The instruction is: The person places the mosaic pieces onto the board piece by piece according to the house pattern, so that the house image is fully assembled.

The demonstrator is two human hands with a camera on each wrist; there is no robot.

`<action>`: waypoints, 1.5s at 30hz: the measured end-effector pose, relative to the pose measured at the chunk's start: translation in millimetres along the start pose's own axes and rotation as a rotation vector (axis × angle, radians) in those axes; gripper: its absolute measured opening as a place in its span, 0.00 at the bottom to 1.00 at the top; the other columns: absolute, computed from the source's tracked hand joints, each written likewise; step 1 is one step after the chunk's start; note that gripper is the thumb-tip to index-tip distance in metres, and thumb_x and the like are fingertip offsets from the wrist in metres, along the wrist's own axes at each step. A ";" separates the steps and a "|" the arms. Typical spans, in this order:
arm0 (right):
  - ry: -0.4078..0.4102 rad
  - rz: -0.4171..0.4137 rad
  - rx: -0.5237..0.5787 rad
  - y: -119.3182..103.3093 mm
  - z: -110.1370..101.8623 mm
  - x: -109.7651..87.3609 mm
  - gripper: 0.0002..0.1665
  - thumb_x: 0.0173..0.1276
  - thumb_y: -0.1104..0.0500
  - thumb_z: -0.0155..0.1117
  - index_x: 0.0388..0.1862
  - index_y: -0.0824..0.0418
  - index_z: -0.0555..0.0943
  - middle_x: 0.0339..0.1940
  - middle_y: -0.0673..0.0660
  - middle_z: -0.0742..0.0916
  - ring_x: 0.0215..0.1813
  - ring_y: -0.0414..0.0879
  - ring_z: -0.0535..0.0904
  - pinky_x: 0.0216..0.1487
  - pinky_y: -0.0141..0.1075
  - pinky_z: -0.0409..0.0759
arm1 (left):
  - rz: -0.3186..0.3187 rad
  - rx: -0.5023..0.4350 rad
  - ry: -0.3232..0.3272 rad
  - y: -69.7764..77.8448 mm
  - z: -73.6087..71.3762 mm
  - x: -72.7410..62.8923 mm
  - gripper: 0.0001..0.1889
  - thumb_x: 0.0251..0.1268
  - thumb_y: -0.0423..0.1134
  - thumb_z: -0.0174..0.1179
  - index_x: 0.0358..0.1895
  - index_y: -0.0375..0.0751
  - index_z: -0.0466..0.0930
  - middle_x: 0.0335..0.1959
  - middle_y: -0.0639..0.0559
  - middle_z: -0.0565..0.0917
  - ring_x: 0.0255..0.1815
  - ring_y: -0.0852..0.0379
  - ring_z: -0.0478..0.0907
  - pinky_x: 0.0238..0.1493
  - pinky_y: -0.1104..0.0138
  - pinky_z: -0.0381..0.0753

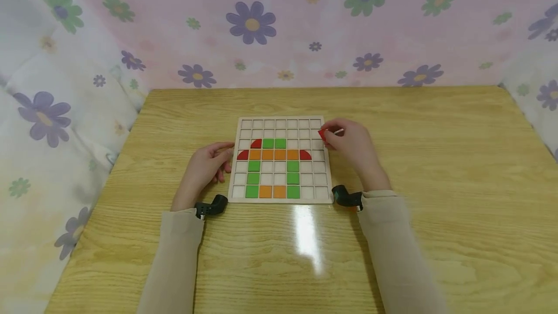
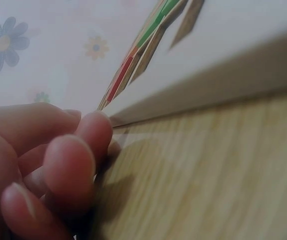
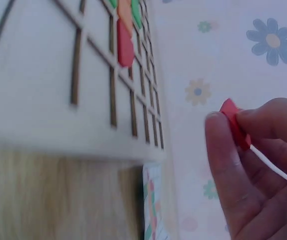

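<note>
A square wooden grid board [image 1: 280, 200] lies on the table with coloured pieces in its cells. Green squares [image 1: 254, 165], orange squares [image 1: 265, 191] and red rounded pieces [image 1: 305, 154] are set in it. Above the board's right edge, my right hand [image 1: 353, 144] pinches a small red piece [image 3: 237, 125] between thumb and finger. A thin white strip [image 3: 271, 164] shows beside that piece, within the same hand. My left hand [image 1: 205, 166] rests at the board's left edge, fingers loosely bent and holding nothing; the fingertips [image 2: 96, 131] are at the board's side.
Black wrist devices [image 1: 212, 206] sit at both cuffs, close to the board's near corners. A patterned card-like item [image 3: 152, 202] appears beyond the board in the right wrist view. Flowered cloth [image 1: 296, 23] hangs behind the wooden table [image 1: 457, 183] and at its sides.
</note>
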State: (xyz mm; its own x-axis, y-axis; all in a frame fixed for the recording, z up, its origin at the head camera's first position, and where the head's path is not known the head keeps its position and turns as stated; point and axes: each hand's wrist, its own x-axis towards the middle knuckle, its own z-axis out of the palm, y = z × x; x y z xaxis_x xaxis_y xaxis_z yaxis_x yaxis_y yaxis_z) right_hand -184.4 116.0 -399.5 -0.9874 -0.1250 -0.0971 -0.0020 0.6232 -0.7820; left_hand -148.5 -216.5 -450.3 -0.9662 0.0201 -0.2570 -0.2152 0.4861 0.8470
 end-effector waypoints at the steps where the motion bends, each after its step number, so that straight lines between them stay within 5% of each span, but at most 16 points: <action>1: -0.012 0.001 0.003 -2.7 2.6 1.0 0.13 0.65 0.57 0.54 0.47 0.56 0.77 0.36 0.53 0.81 0.33 0.46 0.80 0.37 0.37 0.77 | 0.003 0.004 -0.003 -0.3 0.2 0.3 0.20 0.62 0.56 0.51 0.56 0.58 0.72 0.23 0.45 0.79 0.15 0.50 0.74 0.13 0.64 0.72; 9: -0.105 -0.020 -0.003 -16.5 19.7 10.4 0.18 0.69 0.62 0.41 0.54 0.60 0.73 0.41 0.58 0.75 0.33 0.49 0.79 0.37 0.37 0.76 | 0.018 0.005 0.004 -4.4 1.0 0.6 0.21 0.61 0.57 0.51 0.56 0.57 0.72 0.22 0.45 0.78 0.15 0.49 0.74 0.13 0.63 0.72; 15: -0.097 -0.025 0.050 -22.4 26.0 15.5 0.16 0.69 0.59 0.44 0.52 0.60 0.73 0.39 0.59 0.78 0.32 0.48 0.79 0.34 0.37 0.77 | 0.020 -0.009 0.004 -2.5 1.7 1.5 0.21 0.60 0.57 0.51 0.56 0.57 0.72 0.22 0.44 0.78 0.14 0.50 0.73 0.12 0.64 0.72; 26: -0.095 -0.070 -0.141 -15.2 39.6 21.8 0.13 0.66 0.54 0.54 0.48 0.52 0.77 0.40 0.50 0.81 0.41 0.46 0.74 0.41 0.39 0.72 | 0.006 -0.022 -0.005 -3.0 0.7 1.6 0.20 0.61 0.56 0.52 0.55 0.59 0.72 0.22 0.44 0.78 0.14 0.49 0.73 0.12 0.63 0.72; 45: -0.137 -0.175 -0.324 -17.5 60.7 23.2 0.17 0.67 0.61 0.51 0.51 0.49 0.79 0.45 0.54 0.79 0.40 0.47 0.71 0.39 0.39 0.70 | 0.001 -0.013 -0.001 -1.3 1.5 1.4 0.19 0.61 0.55 0.51 0.55 0.58 0.72 0.22 0.44 0.78 0.14 0.49 0.73 0.12 0.63 0.71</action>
State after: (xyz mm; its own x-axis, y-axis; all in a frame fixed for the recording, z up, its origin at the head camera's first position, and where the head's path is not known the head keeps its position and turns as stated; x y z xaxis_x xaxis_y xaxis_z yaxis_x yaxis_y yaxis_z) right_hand -197.7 55.3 -425.4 -0.9373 -0.3396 -0.0783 -0.2401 0.7920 -0.5614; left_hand -149.4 -215.9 -452.4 -0.9664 0.0218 -0.2563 -0.2157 0.4743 0.8535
